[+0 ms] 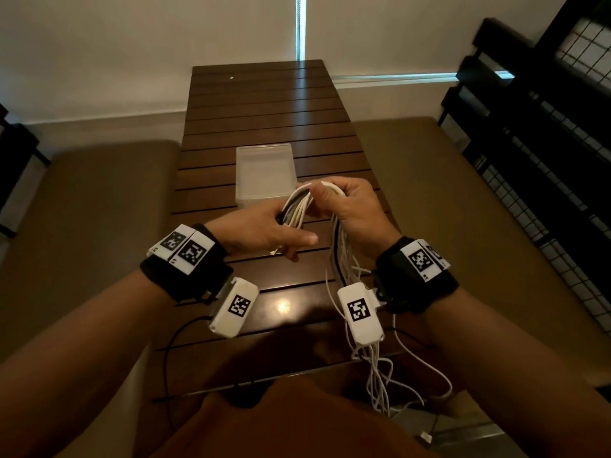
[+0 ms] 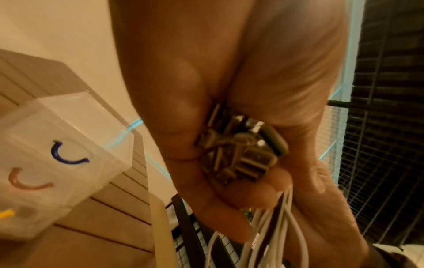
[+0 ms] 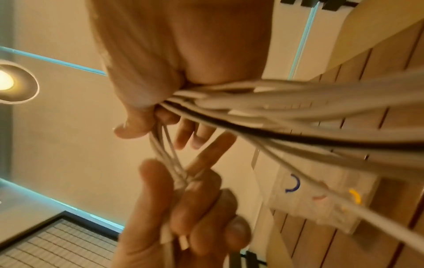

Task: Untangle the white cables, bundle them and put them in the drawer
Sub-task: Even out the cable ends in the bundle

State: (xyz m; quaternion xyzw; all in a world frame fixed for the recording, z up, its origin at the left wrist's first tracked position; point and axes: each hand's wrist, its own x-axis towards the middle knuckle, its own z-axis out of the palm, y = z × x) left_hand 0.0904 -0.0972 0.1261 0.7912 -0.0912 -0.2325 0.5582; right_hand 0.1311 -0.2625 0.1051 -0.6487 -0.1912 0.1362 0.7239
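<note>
Both hands: left hand and right hand grip white cables | drawer box: contents unclear

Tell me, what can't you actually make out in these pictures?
- Cable count: white cables overlap, head view.
- Connector types: blurred inside the left hand, left wrist view.
- Drawer box contents: frosted walls.
- Loose ends: cross the table edge, dim.
- Right hand fingertips: covered by cables.

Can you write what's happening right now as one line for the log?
left hand: grips plug ends | right hand: grips white cables at fold | tails: hanging off table | drawer box: shut, behind hands
</note>
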